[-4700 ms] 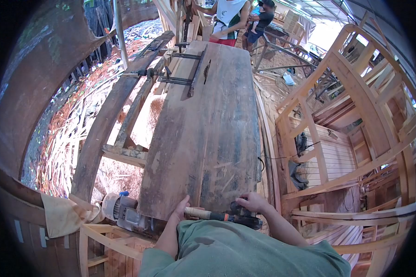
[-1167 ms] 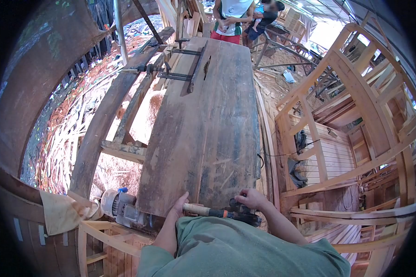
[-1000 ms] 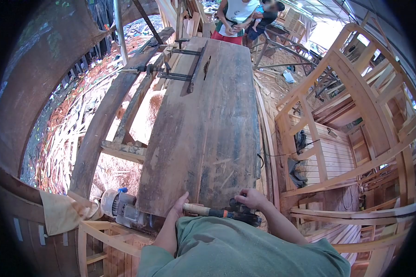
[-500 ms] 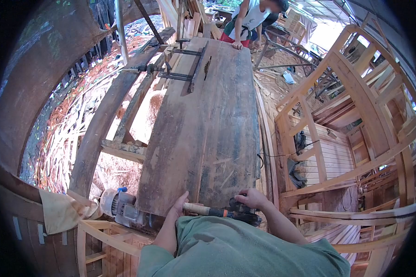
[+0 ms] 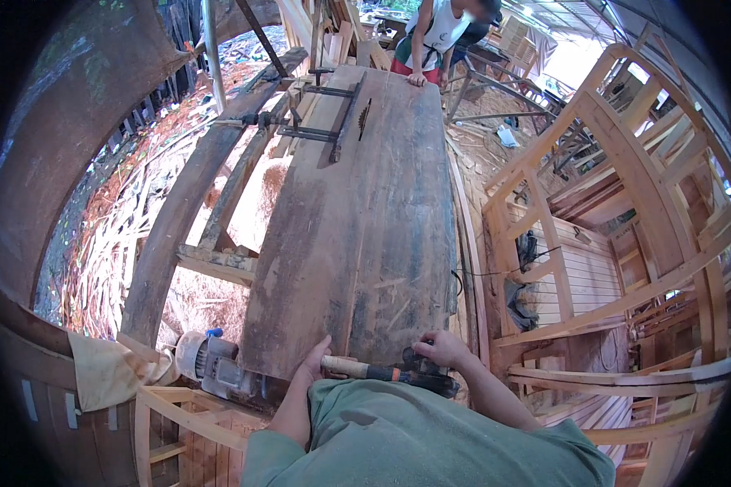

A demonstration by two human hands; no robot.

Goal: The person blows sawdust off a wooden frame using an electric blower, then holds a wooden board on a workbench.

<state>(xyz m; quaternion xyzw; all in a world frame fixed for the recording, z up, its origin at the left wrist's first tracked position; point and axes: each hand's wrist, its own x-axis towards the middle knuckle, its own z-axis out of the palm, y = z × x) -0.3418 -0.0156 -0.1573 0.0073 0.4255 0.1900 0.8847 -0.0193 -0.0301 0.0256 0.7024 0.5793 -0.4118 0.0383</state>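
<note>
My right hand is curled over the black part at the right end of a hand-held power tool. The tool lies crosswise against the near end of the wooden saw table, close to my green shirt. It has a dark body, an orange band and a pale, wrapped-looking left end. Beside that pale end is my left hand, its thumb side up at the table edge. Its other fingers are hidden, so its grip cannot be made out. A toothed saw blade stands out of the table's far half.
Left of the blade, a fence bar is held by clamps. Another person stands at the far end, one hand on the table. An electric motor sits at lower left. Wooden frames stand to the right.
The person at the far end has shifted their head and upper body slightly, keeping a hand on the table. My hands and the power tool look unmoved.
</note>
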